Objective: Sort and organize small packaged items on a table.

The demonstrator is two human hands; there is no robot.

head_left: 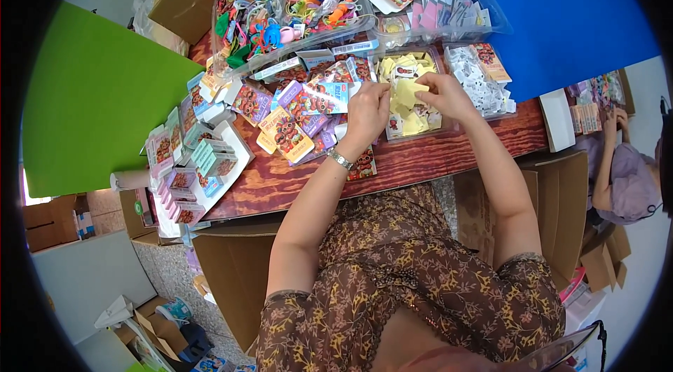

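My left hand [369,113], wearing a wristwatch, is closed on the right end of a light blue printed box [329,97]. The box lies level above a heap of small printed boxes [287,132] in yellow, purple and blue. My right hand [446,95] has thumb and fingertips pinched on a yellow paper slip [408,94]. That slip is over a clear tray [426,134] filled with yellow slips and a few small printed pieces. The two hands are a short way apart, fingertips facing each other.
Behind stands a clear bin [308,41] of colourful corded trinkets beside folded cards [442,1]. White slips fill another tray [477,85]. At left, upright small boxes stand on a white tray [242,151]. Open cartons [235,281] flank me; another person [627,176] works at far right.
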